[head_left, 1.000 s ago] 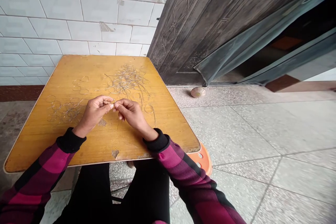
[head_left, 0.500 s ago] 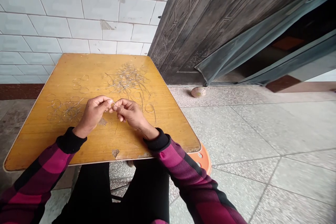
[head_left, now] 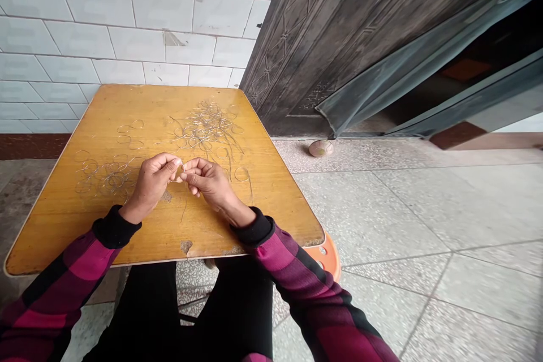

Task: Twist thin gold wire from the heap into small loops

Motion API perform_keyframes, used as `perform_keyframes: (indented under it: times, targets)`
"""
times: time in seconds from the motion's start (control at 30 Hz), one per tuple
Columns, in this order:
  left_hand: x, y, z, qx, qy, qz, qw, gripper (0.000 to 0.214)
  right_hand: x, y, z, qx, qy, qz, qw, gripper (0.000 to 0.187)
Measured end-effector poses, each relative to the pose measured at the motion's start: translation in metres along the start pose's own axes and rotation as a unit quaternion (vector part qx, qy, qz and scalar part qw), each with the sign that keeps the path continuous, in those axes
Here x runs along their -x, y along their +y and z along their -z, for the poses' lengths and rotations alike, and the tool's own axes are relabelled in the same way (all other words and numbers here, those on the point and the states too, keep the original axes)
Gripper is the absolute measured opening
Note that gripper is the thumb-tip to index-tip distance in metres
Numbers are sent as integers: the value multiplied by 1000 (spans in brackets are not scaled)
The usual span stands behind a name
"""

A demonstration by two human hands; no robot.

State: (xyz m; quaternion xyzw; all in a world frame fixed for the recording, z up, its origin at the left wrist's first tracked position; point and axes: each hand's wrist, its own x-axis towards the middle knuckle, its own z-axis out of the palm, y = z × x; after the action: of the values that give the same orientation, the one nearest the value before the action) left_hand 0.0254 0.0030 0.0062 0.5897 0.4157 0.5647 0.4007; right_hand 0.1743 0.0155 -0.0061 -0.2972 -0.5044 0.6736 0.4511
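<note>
Over the middle of the wooden table (head_left: 139, 237), my left hand (head_left: 155, 181) and my right hand (head_left: 207, 181) meet with thumbs and fingertips pinched. Between them is a thin wire (head_left: 184, 203), bent into a small loop at the fingers, its loose tail hanging down toward the tabletop. Both hands are closed on this wire; the exact grip points are partly hidden by the fingers. Left of my left hand lies a pile of looped wires (head_left: 112, 178). Beyond my right hand is a larger tangle of wires (head_left: 207, 124).
A few single wire loops (head_left: 131, 133) lie between the piles. White wall tiles (head_left: 123, 45) rise behind the table, beside a dark carved door (head_left: 292, 68). An orange stool (head_left: 328, 257) shows under the right corner. A roundish stone-like object (head_left: 321, 149) sits on the floor.
My hands have parted slightly, and a small loop of wire now shows between the fingertips. The hanging wire tail has swung a little to the left. The piles stay the same.
</note>
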Motion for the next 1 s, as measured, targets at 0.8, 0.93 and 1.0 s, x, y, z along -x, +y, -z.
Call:
perform_keyframes:
  times: [0.8, 0.93, 1.0]
  targets:
    - [4, -8, -4, -85, 51, -27, 995, 24, 8, 18, -6, 215, 133, 158, 955, 24]
    - [4, -7, -5, -75, 49, -18, 996, 27, 9, 17, -6, 261, 137, 195, 936, 22]
    - [4, -7, -5, -67, 47, -16, 997, 27, 10, 17, -6, 274, 136, 201, 931, 23]
